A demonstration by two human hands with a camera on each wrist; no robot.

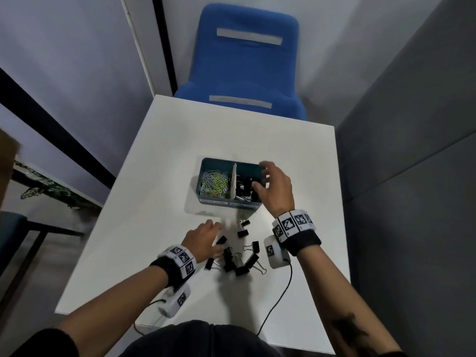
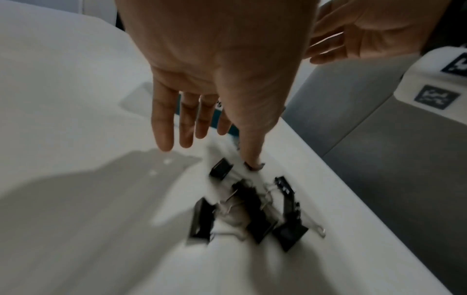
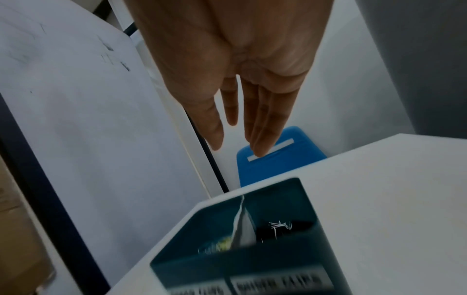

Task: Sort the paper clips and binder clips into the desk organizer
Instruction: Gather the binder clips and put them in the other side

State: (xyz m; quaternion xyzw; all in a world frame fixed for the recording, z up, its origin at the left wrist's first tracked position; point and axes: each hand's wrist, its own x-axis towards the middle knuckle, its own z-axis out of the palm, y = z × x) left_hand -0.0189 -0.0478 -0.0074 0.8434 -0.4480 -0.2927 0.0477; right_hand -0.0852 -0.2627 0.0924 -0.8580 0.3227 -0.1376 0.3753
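Observation:
A teal desk organizer (image 1: 206,164) (image 3: 310,209) stands mid-table, split by a white divider. Its left compartment holds coloured paper clips (image 1: 215,185); its right one holds black binder clips (image 1: 244,188) (image 3: 278,229). Several black binder clips (image 1: 238,256) (image 2: 252,207) lie loose on the table nearer to me. My right hand (image 1: 273,186) (image 3: 237,119) hovers over the right compartment, fingers straight and spread, holding nothing. My left hand (image 1: 206,235) (image 2: 209,129) hangs low over the loose pile with straight fingers, its thumb tip close to one clip.
The white table (image 1: 154,202) has bare surface to the left and beyond the organizer. A blue chair (image 1: 247,60) stands at the far edge. Grey partition walls close in on the right. Wrist camera cables trail off the near edge.

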